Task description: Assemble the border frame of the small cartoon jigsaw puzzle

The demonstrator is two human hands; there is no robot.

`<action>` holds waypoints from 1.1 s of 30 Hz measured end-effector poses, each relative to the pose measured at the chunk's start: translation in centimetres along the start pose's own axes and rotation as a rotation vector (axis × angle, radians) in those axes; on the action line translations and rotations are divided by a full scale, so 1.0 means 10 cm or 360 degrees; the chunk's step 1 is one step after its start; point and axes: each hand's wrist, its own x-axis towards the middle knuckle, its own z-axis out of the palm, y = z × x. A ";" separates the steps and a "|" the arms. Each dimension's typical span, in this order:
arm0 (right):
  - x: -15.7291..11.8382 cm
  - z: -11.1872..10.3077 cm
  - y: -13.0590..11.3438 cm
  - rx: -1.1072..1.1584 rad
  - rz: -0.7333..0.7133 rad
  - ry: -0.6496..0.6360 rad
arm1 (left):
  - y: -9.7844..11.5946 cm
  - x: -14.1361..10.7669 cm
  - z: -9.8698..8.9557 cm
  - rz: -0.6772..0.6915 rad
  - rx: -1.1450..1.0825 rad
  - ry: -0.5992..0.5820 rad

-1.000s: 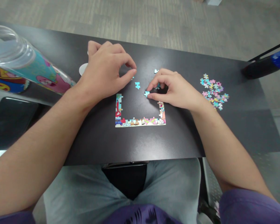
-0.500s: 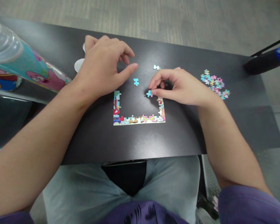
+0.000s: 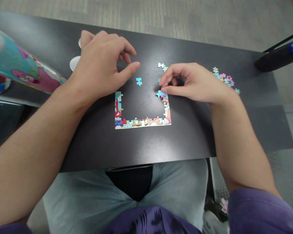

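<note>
Blue piece (image 3: 159, 94) apparently being fitted at upper end of puzzle border's (image 3: 143, 123) right side; touched by right hand's (image 3: 189, 81) thumb, pinch uncertain. Left hand's (image 3: 104, 60) fingers spread, nothing held. Tab alignment seemingly called for.

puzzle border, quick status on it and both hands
Left hand open near lone blue piece. Right hand at blue-and-pink piece, puzzle border's right side. Border three-sided, far side open. Right hand partly hiding loose pieces.
</note>
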 end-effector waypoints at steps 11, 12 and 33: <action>0.01 -0.01 0.06 -0.0052 -0.0089 0.0052 | 0.04 0.02 -0.04 -0.0029 0.0013 -0.0058; 0.02 -0.01 0.09 -0.0069 -0.0114 0.0053 | 0.04 0.02 -0.04 -0.0028 -0.0009 -0.0045; 0.02 -0.03 0.08 -0.0269 -0.0094 0.0275 | -0.03 0.03 -0.06 0.0126 -0.0107 -0.0318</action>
